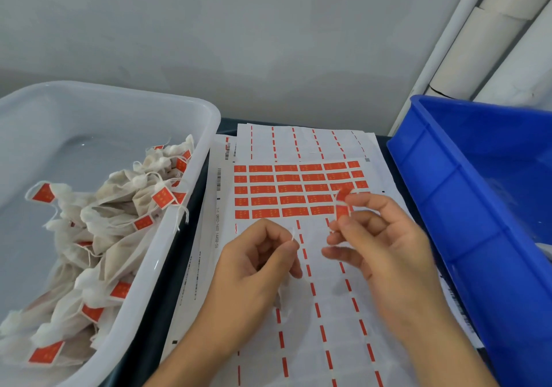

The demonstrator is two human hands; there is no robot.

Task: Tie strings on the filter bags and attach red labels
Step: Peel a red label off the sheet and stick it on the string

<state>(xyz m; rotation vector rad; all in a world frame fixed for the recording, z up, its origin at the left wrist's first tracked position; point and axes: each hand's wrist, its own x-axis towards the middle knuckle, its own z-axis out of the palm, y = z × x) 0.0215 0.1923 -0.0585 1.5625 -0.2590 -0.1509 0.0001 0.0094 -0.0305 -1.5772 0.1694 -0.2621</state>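
Sitting at far left on the dark surface (191, 231): a translucent white tub (191, 111), holding a heap of finished filter bags (98, 237), each tied off and carrying a red tag. Standing at far right: a blue crate (466, 195), contents not showing. Lying between them, running away from the body: the label sheet (298, 191), with its remaining red rows toward the far end and stripped backing nearer. Hovering over that backing, near each other but not touching: the left hand (257, 262), pinching the white string (293, 235) between thumb and fingertip, and the right hand (379, 243), pinching a peeled red label (342, 207), held upright and partly folded. Sitting just right of and slightly beyond the string end, so seemingly calling for bringing string to label. Hiding mostly below the left hand: the bag itself, too blurred for describing.
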